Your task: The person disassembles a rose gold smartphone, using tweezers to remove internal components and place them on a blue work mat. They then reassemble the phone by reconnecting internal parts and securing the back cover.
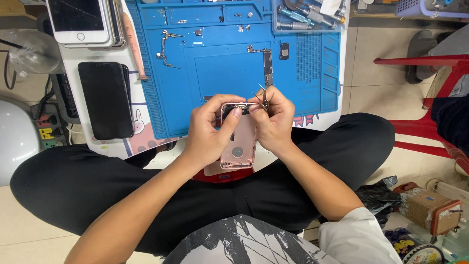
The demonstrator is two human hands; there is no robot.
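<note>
Pink phone shell, left hand cradling, right hand pinching tweezers

Pink phone housing, opened and emptied, held upright over lap; thin tweezers, apparently, at its top.

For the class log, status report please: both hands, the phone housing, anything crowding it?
Left hand grips pink phone housing, thumb at top edge. Right hand holds tweezers at housing's top. Blue repair mat just beyond; nothing blocking.
</note>
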